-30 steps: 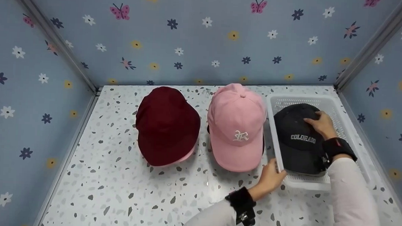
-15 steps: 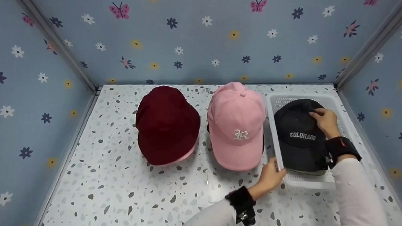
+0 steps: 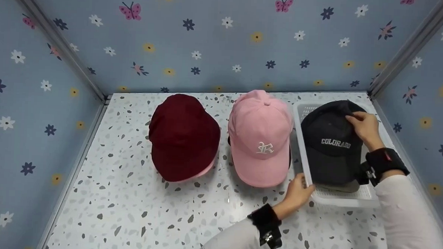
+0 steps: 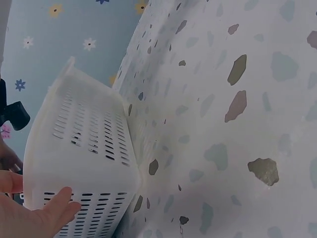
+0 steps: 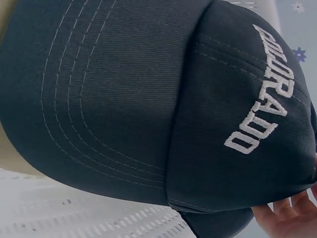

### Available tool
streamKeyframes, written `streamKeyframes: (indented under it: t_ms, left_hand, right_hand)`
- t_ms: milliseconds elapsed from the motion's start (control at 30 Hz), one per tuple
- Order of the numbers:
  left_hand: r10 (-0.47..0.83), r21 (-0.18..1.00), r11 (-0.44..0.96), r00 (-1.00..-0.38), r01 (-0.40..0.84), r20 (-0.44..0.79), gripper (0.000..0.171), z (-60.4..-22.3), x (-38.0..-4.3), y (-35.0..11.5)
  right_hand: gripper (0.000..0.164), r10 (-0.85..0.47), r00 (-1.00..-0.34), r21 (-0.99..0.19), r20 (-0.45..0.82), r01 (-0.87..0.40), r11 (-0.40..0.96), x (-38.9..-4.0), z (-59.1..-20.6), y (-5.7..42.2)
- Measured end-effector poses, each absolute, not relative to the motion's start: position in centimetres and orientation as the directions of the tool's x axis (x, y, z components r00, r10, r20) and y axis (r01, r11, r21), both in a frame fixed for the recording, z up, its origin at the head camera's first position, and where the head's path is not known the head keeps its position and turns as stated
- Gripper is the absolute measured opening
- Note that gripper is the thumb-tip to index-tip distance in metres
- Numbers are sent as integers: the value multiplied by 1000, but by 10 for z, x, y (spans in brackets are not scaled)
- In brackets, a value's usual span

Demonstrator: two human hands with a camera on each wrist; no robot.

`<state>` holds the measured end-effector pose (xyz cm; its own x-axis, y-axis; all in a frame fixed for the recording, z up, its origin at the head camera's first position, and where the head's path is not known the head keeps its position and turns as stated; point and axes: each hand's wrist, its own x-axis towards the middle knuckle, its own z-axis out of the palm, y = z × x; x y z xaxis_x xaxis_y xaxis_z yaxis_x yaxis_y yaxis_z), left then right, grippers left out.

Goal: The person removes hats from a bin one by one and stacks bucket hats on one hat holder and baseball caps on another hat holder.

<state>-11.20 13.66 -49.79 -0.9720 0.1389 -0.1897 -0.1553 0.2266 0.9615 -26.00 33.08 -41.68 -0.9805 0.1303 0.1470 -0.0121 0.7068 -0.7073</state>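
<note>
A black baseball cap [image 3: 329,144] lettered COLORADO is partly raised in a white plastic basket [image 3: 343,202] at the right of the head view. My right hand [image 3: 367,130] pinches its crown near the top. The same cap [image 5: 237,114] fills the right wrist view, with my fingers [image 5: 292,215] at the crown's edge. Beneath its brim shows the khaki brim of another cap [image 3: 344,187]; the rest of that one is hidden. My left hand [image 3: 299,192] grips the basket's near left corner, and the left wrist view shows its fingers [image 4: 57,208] against the perforated wall.
A pink cap [image 3: 260,130] with a white letter R lies just left of the basket, over something dark. Farther left is a dark red cap [image 3: 183,138] with a pink brim below it. The speckled table [image 3: 128,206] is bounded by blue flowered panels [image 3: 225,46].
My right hand has lifted the black cap's crown and shifted it back and slightly right. More of the khaki brim underneath shows. The left hand has stayed on the basket corner.
</note>
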Motion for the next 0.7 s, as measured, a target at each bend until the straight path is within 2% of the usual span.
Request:
streamKeyframes:
  t_ms: [200,433,700]
  left_hand:
    - [131,957,217,-966,-190,-222,35,-497,-112,137]
    - [131,959,179,-961,-219,-244,42,-493,-112,133]
    - [119,961,126,-958,-245,-260,43,-485,-114,126]
  right_hand:
    - [35,161,-978,-724,134,14,690,-258,-406,330]
    - [32,178,-967,-734,183,-14,679,-255,-396,327]
    - [36,174,-971,-760,163,-12,650,-250,-383,327]
